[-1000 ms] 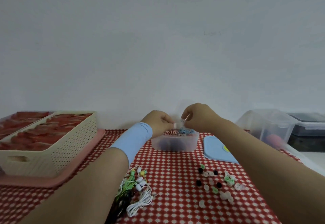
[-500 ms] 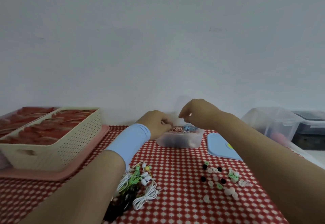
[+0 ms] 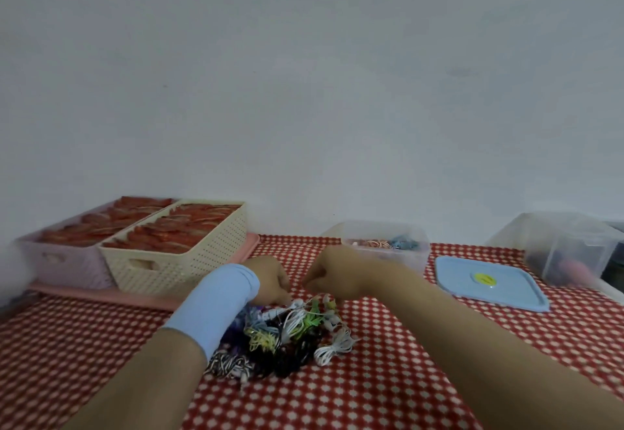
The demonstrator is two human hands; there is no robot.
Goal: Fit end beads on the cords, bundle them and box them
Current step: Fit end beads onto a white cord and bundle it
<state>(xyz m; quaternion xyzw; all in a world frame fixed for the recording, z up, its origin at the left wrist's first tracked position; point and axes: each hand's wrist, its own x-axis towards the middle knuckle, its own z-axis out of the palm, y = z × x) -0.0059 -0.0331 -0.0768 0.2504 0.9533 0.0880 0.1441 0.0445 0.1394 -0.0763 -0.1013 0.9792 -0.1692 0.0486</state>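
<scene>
A tangled pile of cords (image 3: 290, 335) in white, green, yellow, black and purple lies on the red checked cloth (image 3: 388, 392). My left hand (image 3: 270, 279), with a light blue cuff on the wrist, reaches down onto the pile's far edge; its fingertips are hidden among the cords. Just right of it, my right hand (image 3: 332, 276) hovers over the pile with curled fingers, and nothing shows in it. Behind my hands stands a small clear tub (image 3: 385, 252) of coloured rubber bands. No loose beads are in sight; my right forearm covers the cloth to the right of the pile.
A blue lid (image 3: 486, 282) lies flat at the right, with a large clear box (image 3: 567, 247) behind it. At the left, a cream basket (image 3: 182, 254) and a lilac basket (image 3: 60, 257), both holding red items, stand on a pink tray (image 3: 141, 299). A wall is behind.
Both hands have left the small clear tub and come down toward me to the cord pile. The camera has tilted, so the beads have gone out of sight.
</scene>
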